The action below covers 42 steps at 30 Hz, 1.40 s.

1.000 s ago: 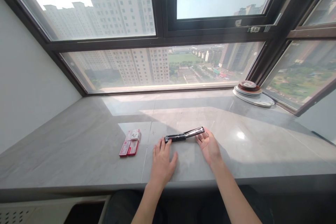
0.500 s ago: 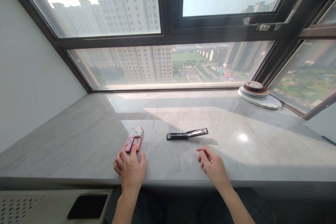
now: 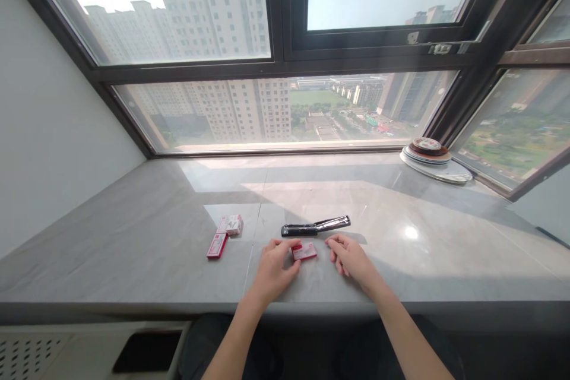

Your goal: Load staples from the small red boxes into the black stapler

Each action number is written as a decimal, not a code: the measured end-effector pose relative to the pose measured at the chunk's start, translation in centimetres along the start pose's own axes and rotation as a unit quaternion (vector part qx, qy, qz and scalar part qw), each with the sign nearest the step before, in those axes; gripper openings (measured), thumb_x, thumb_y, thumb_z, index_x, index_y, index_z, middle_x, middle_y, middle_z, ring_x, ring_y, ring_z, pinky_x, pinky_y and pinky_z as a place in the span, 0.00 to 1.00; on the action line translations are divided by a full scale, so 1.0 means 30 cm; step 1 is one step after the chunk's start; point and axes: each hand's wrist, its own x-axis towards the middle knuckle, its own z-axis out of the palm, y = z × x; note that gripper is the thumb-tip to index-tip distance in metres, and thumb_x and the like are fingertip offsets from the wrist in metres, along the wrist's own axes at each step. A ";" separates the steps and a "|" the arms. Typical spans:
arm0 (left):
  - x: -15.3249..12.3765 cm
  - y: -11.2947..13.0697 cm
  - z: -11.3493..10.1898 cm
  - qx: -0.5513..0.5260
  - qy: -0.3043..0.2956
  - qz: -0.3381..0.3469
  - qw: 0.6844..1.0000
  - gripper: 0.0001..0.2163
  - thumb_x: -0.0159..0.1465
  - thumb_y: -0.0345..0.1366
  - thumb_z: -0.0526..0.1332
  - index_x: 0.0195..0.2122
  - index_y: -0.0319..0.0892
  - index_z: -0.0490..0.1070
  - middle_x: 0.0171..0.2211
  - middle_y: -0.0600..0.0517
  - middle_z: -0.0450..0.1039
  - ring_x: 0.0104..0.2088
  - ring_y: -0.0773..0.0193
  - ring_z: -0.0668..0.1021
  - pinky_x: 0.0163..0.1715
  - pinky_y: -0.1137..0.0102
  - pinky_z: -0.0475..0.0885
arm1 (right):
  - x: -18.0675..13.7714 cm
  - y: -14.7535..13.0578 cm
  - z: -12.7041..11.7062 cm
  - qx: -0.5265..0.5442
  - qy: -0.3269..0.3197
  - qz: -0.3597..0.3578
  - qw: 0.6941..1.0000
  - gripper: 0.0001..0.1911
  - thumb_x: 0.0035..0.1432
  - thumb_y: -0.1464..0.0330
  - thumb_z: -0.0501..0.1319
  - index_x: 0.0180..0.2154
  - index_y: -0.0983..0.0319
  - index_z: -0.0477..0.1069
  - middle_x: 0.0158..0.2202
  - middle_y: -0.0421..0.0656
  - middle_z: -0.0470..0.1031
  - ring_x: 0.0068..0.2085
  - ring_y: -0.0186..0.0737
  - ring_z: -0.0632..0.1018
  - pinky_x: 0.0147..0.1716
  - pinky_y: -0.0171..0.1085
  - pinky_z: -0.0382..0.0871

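Observation:
My left hand (image 3: 271, 267) pinches a small red staple box (image 3: 304, 251) at its left end, just above the grey stone sill (image 3: 133, 249). My right hand (image 3: 350, 255) sits close to the box's right side, fingers curled and apart from it, holding nothing I can make out. A black stapler (image 3: 315, 227), folded open flat, lies just beyond both hands. To the left lie another red staple box (image 3: 217, 246) and a red-and-white box (image 3: 230, 225).
A stack of round plates (image 3: 431, 158) sits at the far right corner by the window frame. The sill's front edge runs just under my wrists. A white wall bounds the left side. Large windows stand behind.
My left hand took one red box from the pile at the left and carried it right, in front of the stapler. My right hand moved up toward it.

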 end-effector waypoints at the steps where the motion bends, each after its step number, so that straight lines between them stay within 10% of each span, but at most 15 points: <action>1: 0.011 0.001 0.005 -0.006 -0.008 0.003 1.000 0.26 0.63 0.30 0.66 0.61 0.57 0.72 0.51 0.54 0.78 0.54 0.56 0.76 0.59 0.59 0.69 | -0.003 -0.006 0.003 -0.010 -0.024 0.006 1.000 0.18 0.66 0.53 0.57 0.41 0.61 0.70 0.25 0.35 0.73 0.15 0.28 0.66 0.13 0.29 0.51; 7: 0.038 -0.007 0.015 -0.041 -0.028 0.015 0.999 0.29 0.63 0.35 0.70 0.65 0.59 0.68 0.50 0.55 0.79 0.53 0.56 0.76 0.59 0.59 0.69 | 0.011 -0.036 0.016 -0.054 -0.120 0.028 0.991 0.21 0.65 0.49 0.60 0.35 0.61 0.70 0.19 0.35 0.72 0.13 0.27 0.61 0.14 0.29 0.47; 22: 0.032 -0.018 0.012 -0.063 -0.002 0.002 0.998 0.22 0.63 0.33 0.70 0.58 0.53 0.74 0.53 0.52 0.77 0.52 0.56 0.77 0.58 0.60 0.71 | 0.035 -0.060 -0.103 -0.184 -0.057 0.043 0.980 0.16 0.61 0.53 0.64 0.33 0.59 0.70 0.16 0.35 0.69 0.15 0.32 0.63 0.18 0.32 0.50; 25: 0.031 -0.016 0.009 -0.061 -0.006 -0.004 0.998 0.22 0.63 0.34 0.69 0.58 0.53 0.74 0.53 0.51 0.77 0.52 0.54 0.77 0.58 0.59 0.71 | 0.025 -0.115 -0.087 -0.296 0.018 -0.051 0.954 0.11 0.58 0.58 0.66 0.37 0.59 0.75 0.20 0.36 0.72 0.22 0.35 0.70 0.23 0.33 0.55; 34: 0.033 -0.023 0.012 -0.060 -0.001 0.005 0.998 0.23 0.62 0.34 0.70 0.59 0.53 0.73 0.52 0.52 0.77 0.50 0.55 0.77 0.56 0.60 0.72 | 0.088 -0.233 0.108 -0.507 -0.088 -0.204 0.833 0.05 0.49 0.72 0.69 0.26 0.56 0.82 0.28 0.44 0.79 0.34 0.46 0.77 0.32 0.37 0.58; 42: 0.032 -0.015 0.007 -0.056 0.001 0.004 0.998 0.24 0.62 0.33 0.69 0.59 0.53 0.73 0.51 0.52 0.77 0.50 0.55 0.77 0.56 0.59 0.72 | 0.072 -0.220 0.044 -0.405 -0.110 -0.221 0.880 0.05 0.58 0.68 0.63 0.34 0.57 0.80 0.25 0.38 0.76 0.29 0.37 0.74 0.29 0.34 0.58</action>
